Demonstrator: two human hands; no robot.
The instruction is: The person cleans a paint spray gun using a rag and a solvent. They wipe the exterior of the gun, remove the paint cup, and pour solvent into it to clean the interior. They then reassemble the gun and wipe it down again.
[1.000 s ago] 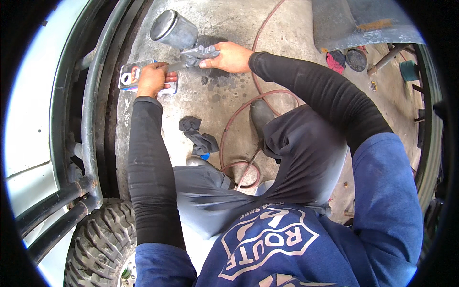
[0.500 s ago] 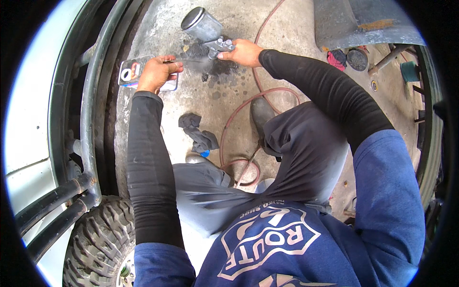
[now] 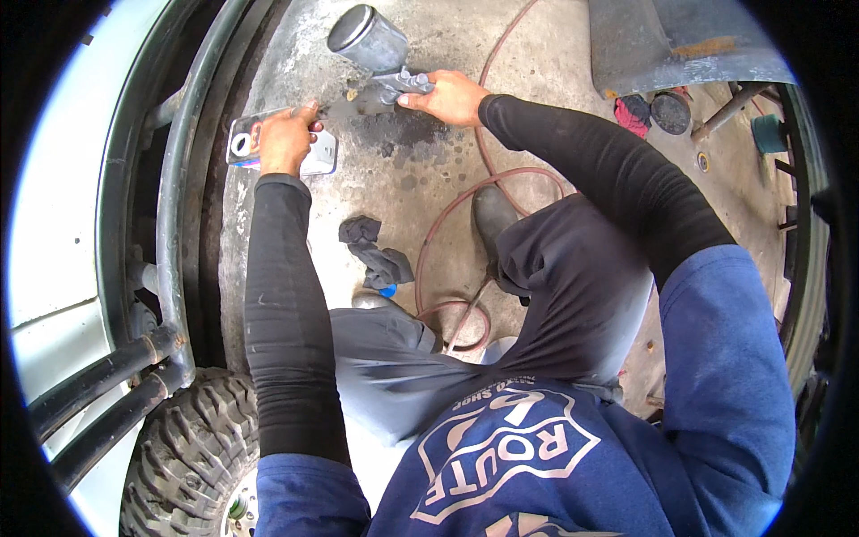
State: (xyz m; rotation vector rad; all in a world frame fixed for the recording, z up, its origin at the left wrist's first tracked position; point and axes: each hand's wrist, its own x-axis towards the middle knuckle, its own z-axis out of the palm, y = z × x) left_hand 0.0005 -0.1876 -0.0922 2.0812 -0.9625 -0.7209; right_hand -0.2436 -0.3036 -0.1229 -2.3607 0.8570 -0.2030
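Note:
My right hand (image 3: 450,98) is wrapped round a grey spray gun (image 3: 399,84), whose metal cup (image 3: 367,39) leans up and to the left. A grey haze hangs between the gun and my left hand. My left hand (image 3: 284,141) is closed, thumb and fingers drawn together near the gun's front. Whatever it pinches is too small or too blurred to name. Under and around that hand is a flat rectangular container (image 3: 322,155) with a pale, colour-edged face, partly covered by the fingers. Whether the hand touches it, I cannot tell.
A reddish hose (image 3: 436,219) loops over the stained concrete floor. Dark crumpled cloth (image 3: 380,259) lies between my arms. To the left are a vehicle's black tubular bar (image 3: 170,206) and knobby tyre (image 3: 192,447). A metal panel (image 3: 716,63) stands at the far right.
The spray gun and my right hand have shifted slightly left and away. My left hand has turned a little, and a thin dark line in front of its fingers no longer shows distinctly.

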